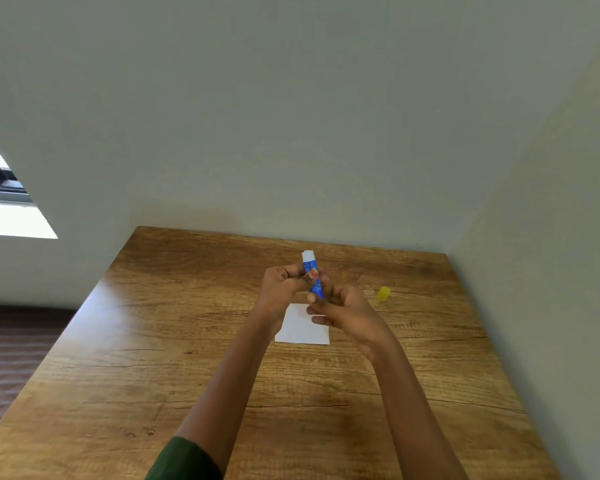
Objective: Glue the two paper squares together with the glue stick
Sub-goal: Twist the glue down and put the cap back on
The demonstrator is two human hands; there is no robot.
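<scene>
Glue stick [311, 276], blue with its white tip bare, is held up above the table [174, 358] in both hands, nearly upright with the tip leaning a little to the left and far side. The left hand [283, 289] has its fingers and thumb curled round the middle of the tube. The right hand [349, 315] sits just below and nearer, its fingertips pinching the lower end of the tube. The two hands almost touch each other.

Beneath them, flat on the wooden table, lies white paper [300, 330], square in outline; the hands cover its far edge, and I cannot tell whether it is one sheet or two stacked. To the right of the hands, apart from the paper, a small yellow cap [383, 293] rests on the wood.

A dark green sleeve [184, 460] shows on the left arm at the near edge. Plain pale walls [291, 116] meet behind the table's far right corner, and a window [0, 188] shows at far left.
</scene>
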